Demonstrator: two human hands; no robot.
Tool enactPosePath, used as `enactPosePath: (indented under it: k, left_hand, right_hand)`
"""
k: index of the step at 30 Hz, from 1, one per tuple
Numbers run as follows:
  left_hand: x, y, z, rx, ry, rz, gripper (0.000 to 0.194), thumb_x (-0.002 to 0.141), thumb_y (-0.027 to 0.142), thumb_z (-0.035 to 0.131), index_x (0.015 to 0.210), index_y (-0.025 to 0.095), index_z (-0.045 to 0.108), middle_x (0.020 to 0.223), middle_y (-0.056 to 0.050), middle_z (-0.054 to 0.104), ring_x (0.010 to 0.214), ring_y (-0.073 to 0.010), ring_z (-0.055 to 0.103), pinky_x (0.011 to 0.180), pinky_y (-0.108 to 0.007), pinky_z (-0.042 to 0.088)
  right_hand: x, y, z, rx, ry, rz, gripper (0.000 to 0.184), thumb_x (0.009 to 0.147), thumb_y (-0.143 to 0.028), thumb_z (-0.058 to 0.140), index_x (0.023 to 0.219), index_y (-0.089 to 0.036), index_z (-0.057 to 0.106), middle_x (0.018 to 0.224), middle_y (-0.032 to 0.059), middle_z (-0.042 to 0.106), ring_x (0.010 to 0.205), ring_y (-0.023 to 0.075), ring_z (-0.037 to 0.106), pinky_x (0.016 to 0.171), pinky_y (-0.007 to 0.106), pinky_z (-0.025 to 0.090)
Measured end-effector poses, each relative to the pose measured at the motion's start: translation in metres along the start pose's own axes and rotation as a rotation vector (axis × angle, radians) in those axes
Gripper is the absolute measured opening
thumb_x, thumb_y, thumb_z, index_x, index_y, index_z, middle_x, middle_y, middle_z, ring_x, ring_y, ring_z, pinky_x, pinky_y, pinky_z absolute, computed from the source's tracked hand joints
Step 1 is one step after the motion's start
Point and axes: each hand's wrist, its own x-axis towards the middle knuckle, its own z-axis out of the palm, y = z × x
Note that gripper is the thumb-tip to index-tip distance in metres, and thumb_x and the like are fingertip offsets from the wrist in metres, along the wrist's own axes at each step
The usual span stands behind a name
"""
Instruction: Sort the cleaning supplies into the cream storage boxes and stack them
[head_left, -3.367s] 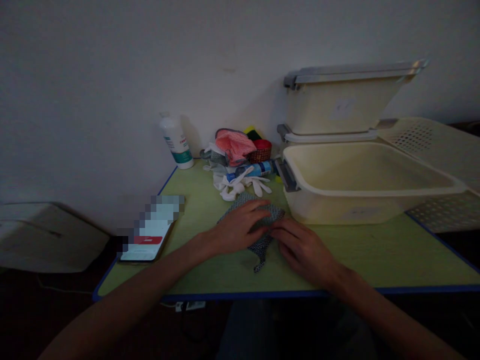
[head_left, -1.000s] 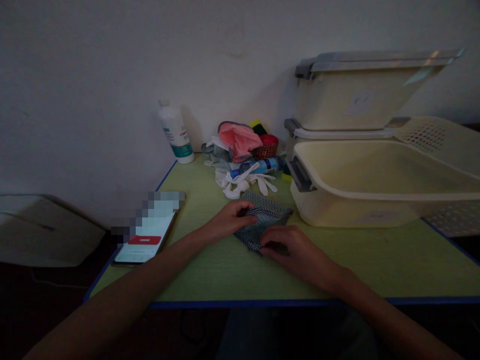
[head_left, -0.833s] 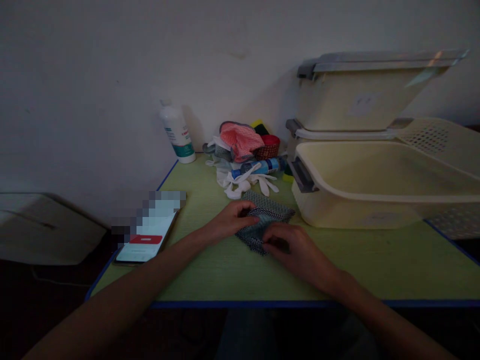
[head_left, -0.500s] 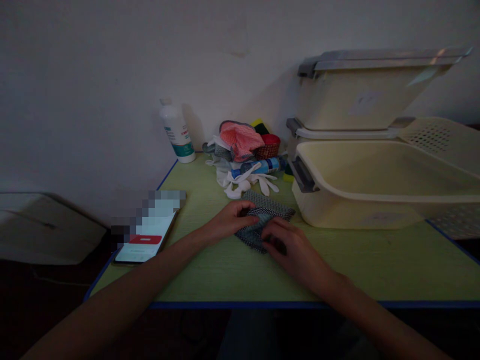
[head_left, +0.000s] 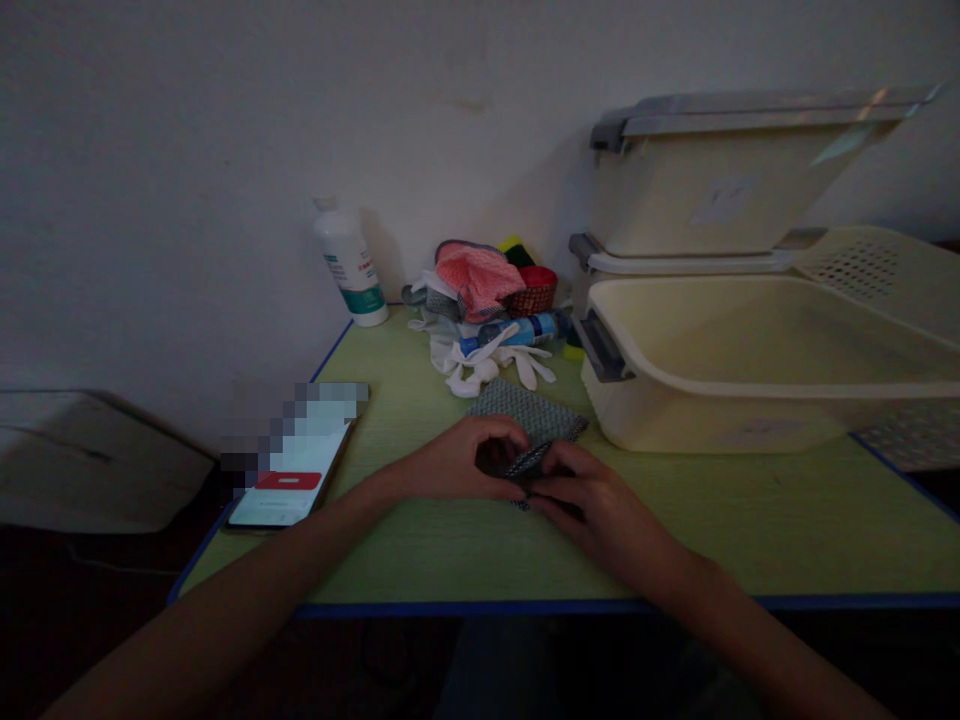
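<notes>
A grey cleaning cloth (head_left: 529, 408) with a dark checked edge lies on the table between my hands and the white gloves. My left hand (head_left: 465, 455) curves around a folded dark-edged part of cloth (head_left: 529, 460), thumb below and fingers above. On the other side of that fold, my right hand (head_left: 589, 490) pinches it between thumb and fingers. Whether the fold belongs to the flat grey cloth cannot be told, as my fingers hide much of it.
Behind the cloth are white gloves (head_left: 480, 368), a blue-labelled bottle (head_left: 517, 332), a pink cloth (head_left: 480, 280) and a red basket (head_left: 534, 290). A white bottle (head_left: 352, 265) stands back left, a phone (head_left: 289, 480) lies left, and a cream storage bin (head_left: 675, 425) stands right.
The near part of the cloth, which lay spread under my fingers, is now lifted into a fold between my hands. More of the flat grey part shows behind them.
</notes>
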Motion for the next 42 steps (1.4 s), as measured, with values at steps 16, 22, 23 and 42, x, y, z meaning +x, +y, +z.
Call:
enactPosePath:
  k: [16, 22, 23, 42]
  left_hand:
    - [-0.003, 0.003, 0.001, 0.302, -0.1, 0.199, 0.02, 0.085, 0.019, 0.052, 0.076, 0.014, 0.069, 0.101, -0.007, 0.059, 0.091, -0.0146, 0.058, 0.082, -0.027, 0.043]
    - [-0.001, -0.001, 0.007, 0.29, -0.045, 0.158, 0.009, 0.079, 0.017, 0.061, 0.081, 0.015, 0.07, 0.099, -0.006, 0.059, 0.092, -0.0137, 0.058, 0.082, -0.026, 0.044]
    - [0.0, -0.001, 0.007, 0.285, -0.042, 0.151, 0.008, 0.077, 0.016, 0.063, 0.081, 0.015, 0.07, 0.099, -0.006, 0.059, 0.092, -0.0141, 0.058, 0.083, -0.026, 0.044]
    - [-0.007, -0.014, 0.001, 1.006, -0.067, 0.105, 0.066, 0.086, 0.055, 0.039, 0.141, 0.021, 0.025, 0.151, -0.012, 0.011, 0.139, -0.0273, 0.001, 0.111, -0.047, 0.008]
  right_hand:
    - [-0.004, 0.0, -0.004, -0.054, 0.046, -0.039, 0.013, 0.073, -0.005, 0.058, 0.068, -0.015, 0.064, 0.068, 0.0025, 0.056, 0.062, 0.0128, 0.054, 0.055, 0.023, 0.042]
    - [-0.006, -0.002, -0.006, -0.033, 0.193, -0.051, 0.018, 0.079, -0.011, 0.051, 0.065, -0.015, 0.062, 0.067, 0.0044, 0.056, 0.063, 0.0146, 0.053, 0.056, 0.026, 0.042]
    - [-0.006, -0.002, -0.006, -0.016, 0.241, -0.048, 0.019, 0.081, -0.012, 0.05, 0.067, -0.015, 0.062, 0.068, 0.0046, 0.057, 0.064, 0.0148, 0.054, 0.057, 0.026, 0.043]
    - [-0.005, -0.008, -0.004, -0.273, 0.044, -0.057, 0.006, 0.075, -0.018, 0.067, 0.081, -0.017, 0.068, 0.109, 0.0098, 0.062, 0.104, 0.0253, 0.057, 0.091, 0.046, 0.044]
